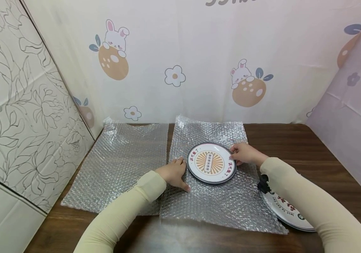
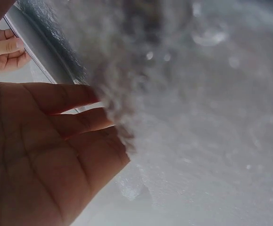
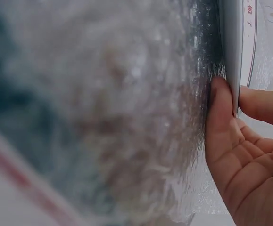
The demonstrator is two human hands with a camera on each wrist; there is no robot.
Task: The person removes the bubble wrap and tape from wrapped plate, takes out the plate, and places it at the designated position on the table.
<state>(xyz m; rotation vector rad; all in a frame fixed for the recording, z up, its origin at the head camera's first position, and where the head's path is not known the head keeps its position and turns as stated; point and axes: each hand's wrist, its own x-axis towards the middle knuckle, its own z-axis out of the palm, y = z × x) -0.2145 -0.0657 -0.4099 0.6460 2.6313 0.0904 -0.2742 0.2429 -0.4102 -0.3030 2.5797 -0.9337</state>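
Note:
A round white plate (image 1: 211,163) with a dark rim, red characters and an orange sunburst lies over the right-hand sheet of bubble wrap (image 1: 218,203). My right hand (image 1: 246,154) pinches the plate's right rim. In the right wrist view, the rim runs between the thumb and the fingers of that hand (image 3: 249,155). At the plate's left edge, my left hand (image 1: 175,174) rests on the bubble wrap, its thumb spread away. Straight fingers of the left hand (image 2: 56,141) reach to the wrap in the left wrist view.
Another bubble wrap sheet (image 1: 120,168) lies flat on the left. White plates with red writing (image 1: 286,207) sit at the lower right, partly behind my right forearm and beside the wrap. The brown wooden table (image 1: 294,147) meets a patterned curtain (image 1: 199,91) at the back.

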